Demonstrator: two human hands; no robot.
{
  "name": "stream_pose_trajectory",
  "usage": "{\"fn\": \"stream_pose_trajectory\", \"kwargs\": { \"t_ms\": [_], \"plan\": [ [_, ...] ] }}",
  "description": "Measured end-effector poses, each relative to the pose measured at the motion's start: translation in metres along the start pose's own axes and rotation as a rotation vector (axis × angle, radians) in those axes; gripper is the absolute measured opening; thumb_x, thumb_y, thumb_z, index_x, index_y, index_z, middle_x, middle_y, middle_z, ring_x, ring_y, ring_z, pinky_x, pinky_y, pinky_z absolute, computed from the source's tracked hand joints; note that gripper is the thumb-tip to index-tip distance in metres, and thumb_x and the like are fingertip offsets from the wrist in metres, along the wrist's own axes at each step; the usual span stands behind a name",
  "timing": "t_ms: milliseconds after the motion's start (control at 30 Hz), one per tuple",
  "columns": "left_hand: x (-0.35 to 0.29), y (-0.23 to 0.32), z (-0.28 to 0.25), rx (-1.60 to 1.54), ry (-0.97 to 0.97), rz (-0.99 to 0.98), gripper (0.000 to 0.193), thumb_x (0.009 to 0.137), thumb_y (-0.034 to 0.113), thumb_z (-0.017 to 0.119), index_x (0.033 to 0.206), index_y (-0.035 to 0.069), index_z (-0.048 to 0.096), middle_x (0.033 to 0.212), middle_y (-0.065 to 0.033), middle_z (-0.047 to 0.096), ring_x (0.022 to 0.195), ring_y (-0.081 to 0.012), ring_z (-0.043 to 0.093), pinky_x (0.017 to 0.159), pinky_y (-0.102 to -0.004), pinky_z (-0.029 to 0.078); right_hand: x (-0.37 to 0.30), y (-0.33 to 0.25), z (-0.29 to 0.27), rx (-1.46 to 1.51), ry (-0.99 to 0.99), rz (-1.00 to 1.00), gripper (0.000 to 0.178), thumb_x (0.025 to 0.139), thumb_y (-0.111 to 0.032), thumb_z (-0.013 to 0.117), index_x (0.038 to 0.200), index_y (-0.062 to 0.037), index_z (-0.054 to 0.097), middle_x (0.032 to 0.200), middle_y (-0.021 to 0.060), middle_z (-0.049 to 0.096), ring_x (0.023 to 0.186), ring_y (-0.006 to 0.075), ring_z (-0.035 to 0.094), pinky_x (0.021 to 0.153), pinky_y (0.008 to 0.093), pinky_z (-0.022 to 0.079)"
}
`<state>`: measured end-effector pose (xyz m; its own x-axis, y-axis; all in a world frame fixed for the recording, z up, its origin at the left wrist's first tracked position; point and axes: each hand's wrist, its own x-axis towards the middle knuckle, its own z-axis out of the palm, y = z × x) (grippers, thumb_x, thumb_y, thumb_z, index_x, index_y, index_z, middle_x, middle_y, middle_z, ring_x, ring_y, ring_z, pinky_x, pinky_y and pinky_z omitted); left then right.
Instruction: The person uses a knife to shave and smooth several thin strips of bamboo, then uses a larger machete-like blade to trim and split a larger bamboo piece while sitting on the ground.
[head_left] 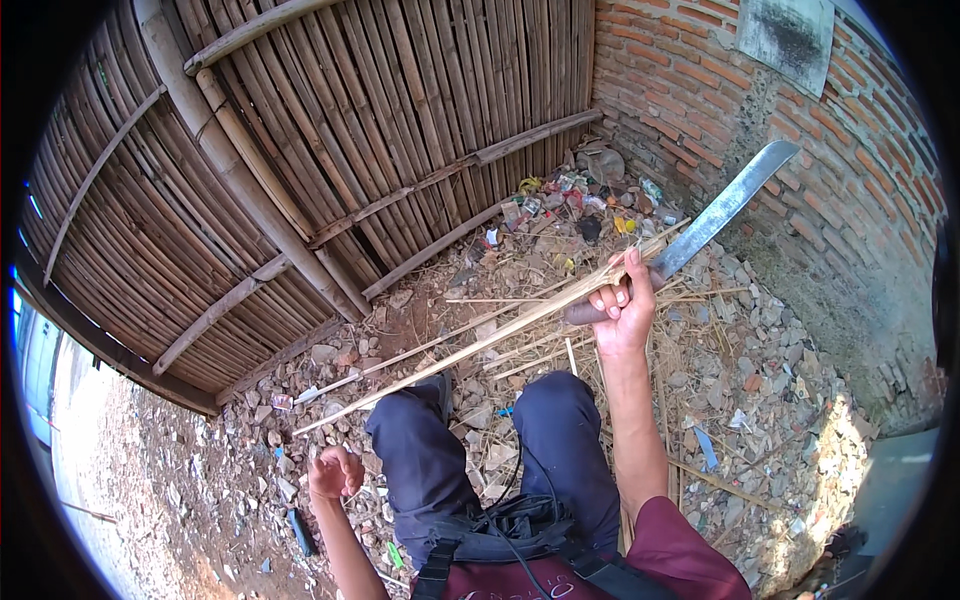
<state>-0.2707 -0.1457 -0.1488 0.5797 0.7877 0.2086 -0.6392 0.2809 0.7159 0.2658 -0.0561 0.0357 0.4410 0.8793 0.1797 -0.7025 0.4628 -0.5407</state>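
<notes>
My right hand (628, 312) is closed round the dark handle of a machete (728, 208), its long, slightly curved blade slanting up to the far right. The same hand also pins a pale split-bamboo strip (460, 345) against the handle. This strip runs down to the left above my knees, and its thin end stops a little beyond my left hand (336, 472). Apart from the strip, my left hand hangs left of my knee, fingers loosely curled with nothing visible in them.
Bamboo strips (530, 355) lie on the stony, littered ground in front of me. A bamboo-slat wall (400, 110) rises ahead and left, a brick wall (680, 95) on the right. Mixed rubbish (570, 195) fills the corner between them. A dark object (300, 532) lies near my left forearm.
</notes>
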Motion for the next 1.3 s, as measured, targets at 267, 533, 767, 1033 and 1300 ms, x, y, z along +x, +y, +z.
{"fn": "stream_pose_trajectory", "kwargs": {
  "t_ms": [267, 533, 767, 1033, 1300],
  "plan": [
    [-0.074, -0.137, -0.123, -0.321, 0.809, 0.14, 0.112, 0.084, 0.081, 0.063, 0.163, 0.008, 0.034, 0.154, -0.0145, 0.048, 0.141, -0.0262, 0.047, 0.12, -0.0459, 0.038, -0.003, 0.023, 0.033, 0.019, 0.045, 0.01, 0.024, 0.1, -0.029, 0.072, 0.091, -0.0084, 0.065, 0.054, -0.0101, 0.036, 0.043, 0.003, 0.033, 0.046, 0.0239, 0.033],
    [0.067, -0.092, -0.086, -0.348, 0.338, 0.622, 0.135, 0.064, 0.073, 0.084, 0.168, 0.018, 0.017, 0.175, -0.0117, 0.016, 0.16, -0.0337, 0.018, 0.131, -0.0518, 0.017, 0.02, 0.028, 0.021, 0.093, 0.087, -0.004, 0.026, 0.096, -0.03, 0.077, 0.088, -0.0096, 0.063, 0.054, -0.0098, 0.039, 0.042, 0.0031, 0.036, 0.045, 0.0218, 0.035],
    [0.092, 0.015, -0.021, -0.451, -0.075, 0.853, 0.113, 0.071, 0.039, 0.095, 0.163, 0.023, 0.033, 0.153, -0.0021, 0.055, 0.149, -0.0295, 0.043, 0.128, -0.0548, 0.028, 0.036, 0.051, -0.024, 0.201, 0.223, 0.236, 0.026, 0.095, -0.032, 0.079, 0.091, -0.0103, 0.065, 0.055, -0.0115, 0.041, 0.043, -0.0021, 0.04, 0.044, 0.0153, 0.041],
    [0.111, 0.072, 0.074, -0.231, 0.1, 1.113, 0.042, 0.111, 0.044, 0.048, 0.085, 0.012, 0.059, 0.053, 0.0038, 0.038, 0.049, -0.0076, 0.037, 0.065, -0.0292, 0.046, 0.055, 0.104, -0.102, 0.079, 0.39, 0.592, 0.032, 0.09, -0.035, 0.084, 0.096, -0.0082, 0.068, 0.056, -0.013, 0.037, 0.046, -0.0005, 0.038, 0.048, 0.018, 0.04],
    [0.167, 0.093, 0.138, 0.075, 0.477, 1.193, 0.057, 0.114, 0.048, 0.035, 0.065, 0.02, 0.03, 0.052, 0.0059, 0.017, 0.044, -0.0066, 0.013, 0.041, -0.0243, 0.022, 0.017, 0.122, -0.242, -0.069, 0.206, 0.842, 0.031, 0.101, -0.016, 0.065, 0.127, 0.0007, 0.063, 0.061, -0.0097, 0.039, 0.047, 0.0029, 0.035, 0.046, 0.0207, 0.034]
  ]
}}
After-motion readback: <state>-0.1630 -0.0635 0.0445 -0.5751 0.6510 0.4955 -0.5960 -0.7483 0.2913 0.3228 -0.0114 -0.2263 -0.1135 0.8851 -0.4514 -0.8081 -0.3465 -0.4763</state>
